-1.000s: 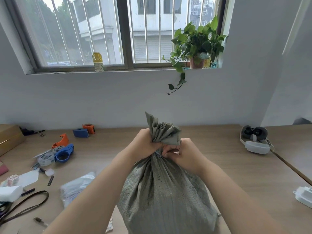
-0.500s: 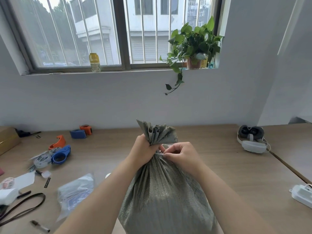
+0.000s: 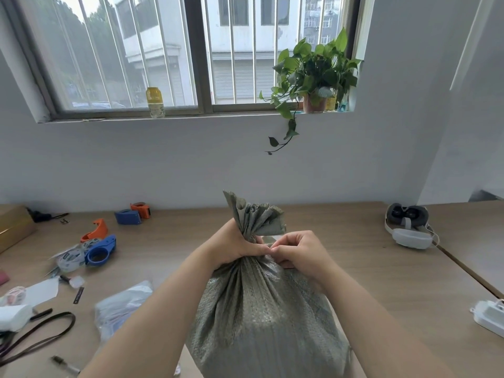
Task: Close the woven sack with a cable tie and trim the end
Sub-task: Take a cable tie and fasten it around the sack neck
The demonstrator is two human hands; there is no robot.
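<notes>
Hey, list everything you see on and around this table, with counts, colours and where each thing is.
woven sack: one, grey-green, upright at table centre
blue tape dispensers: two, table left
orange tape dispensers: two, table left
plastic bag: one, clear, left of sack
headset: one, grey-white, table right rear
potted plant: one, green, windowsill right
bottle: one, yellow-topped, windowsill
table: one, light wood
left hand: grips sack's neck
right hand: fingers pinch at neck

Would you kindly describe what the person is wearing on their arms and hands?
No gloves or rings show on the left hand or the right hand. The left forearm and right forearm are bare to the frame's edge: no sleeves, watch or bracelet.
</notes>
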